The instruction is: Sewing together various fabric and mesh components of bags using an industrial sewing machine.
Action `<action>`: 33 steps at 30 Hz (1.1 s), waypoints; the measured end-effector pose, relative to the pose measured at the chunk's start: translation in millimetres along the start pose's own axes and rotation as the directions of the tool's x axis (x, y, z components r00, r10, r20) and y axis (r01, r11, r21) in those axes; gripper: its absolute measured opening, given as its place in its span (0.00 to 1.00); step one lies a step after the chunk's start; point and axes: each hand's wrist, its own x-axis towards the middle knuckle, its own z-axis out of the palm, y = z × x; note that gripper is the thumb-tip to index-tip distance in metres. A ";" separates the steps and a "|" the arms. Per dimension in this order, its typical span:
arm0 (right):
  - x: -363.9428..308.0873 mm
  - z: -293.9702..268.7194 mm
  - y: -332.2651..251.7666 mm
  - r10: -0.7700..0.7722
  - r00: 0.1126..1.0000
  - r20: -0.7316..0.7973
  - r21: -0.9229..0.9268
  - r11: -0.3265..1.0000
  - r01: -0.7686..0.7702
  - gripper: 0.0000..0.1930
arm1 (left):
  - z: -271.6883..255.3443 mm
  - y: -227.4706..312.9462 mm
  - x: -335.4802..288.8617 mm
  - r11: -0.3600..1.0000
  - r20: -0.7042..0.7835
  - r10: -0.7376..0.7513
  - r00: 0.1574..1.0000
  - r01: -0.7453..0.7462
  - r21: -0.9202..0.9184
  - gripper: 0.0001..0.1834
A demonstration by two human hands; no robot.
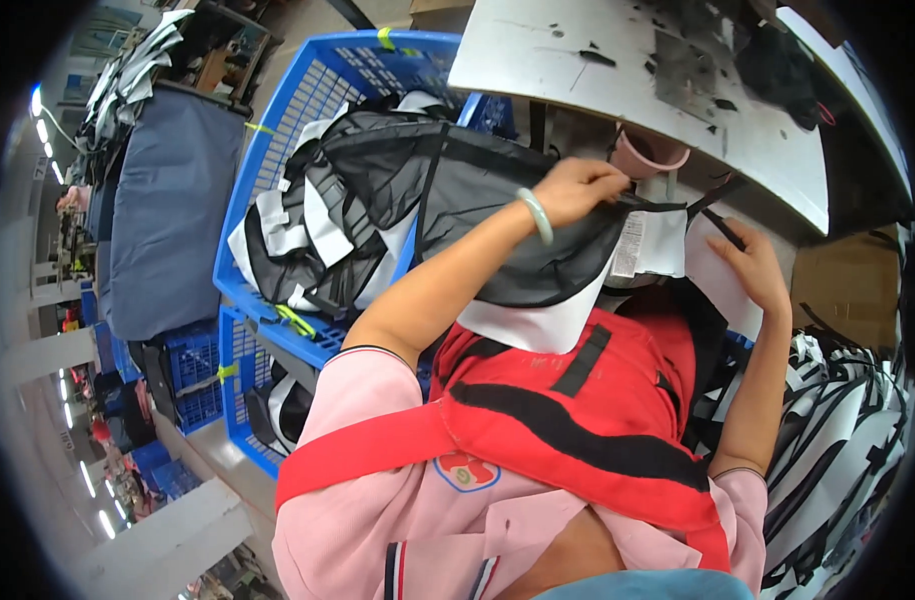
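Note:
My left hand [575,190], with a pale bangle on its wrist, is closed in a pinch on the dark edge of a black mesh and white fabric piece [522,245]. The piece drapes from the blue basket across to my lap, and a white printed label [628,247] hangs near its right end. A thin black strap runs rightward from my left hand. My right hand [755,268] closes on a black strap end beside a white panel [715,285]. Whether strap and panel are joined is hard to make out. A red apron [577,400] covers my front.
To the left, a blue plastic basket [245,225] holds heaped mesh and white pieces above another blue basket [239,385]. A white table [567,50] with dark scraps stands ahead, a pink bin [645,156] under its edge. More white-and-black pieces [827,440] hang at right near a cardboard box [845,285].

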 end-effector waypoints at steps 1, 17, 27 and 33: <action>-4.5 7.5 7.5 0.006 1.000 0.010 -0.002 1.000 -0.006 0.16 | -11.5 -6.4 -9.9 0.937 -0.145 0.197 0.970 -0.143 0.318 0.13; 5.2 2.1 0.5 -0.038 0.923 -0.383 -0.141 0.990 -0.018 0.17 | -177.6 -80.0 -131.7 0.928 -0.646 -0.038 0.762 0.267 0.259 0.12; 39.6 97.9 -92.3 -0.461 0.873 -0.160 -0.126 0.886 0.446 0.18 | 35.3 -4.6 -89.2 0.514 -0.069 -0.179 0.981 0.034 -0.857 0.08; 23.8 158.4 -93.7 -0.375 0.918 0.131 -0.202 0.896 0.395 0.11 | 98.7 -14.4 -109.3 0.643 0.113 -0.282 0.953 0.275 -0.715 0.09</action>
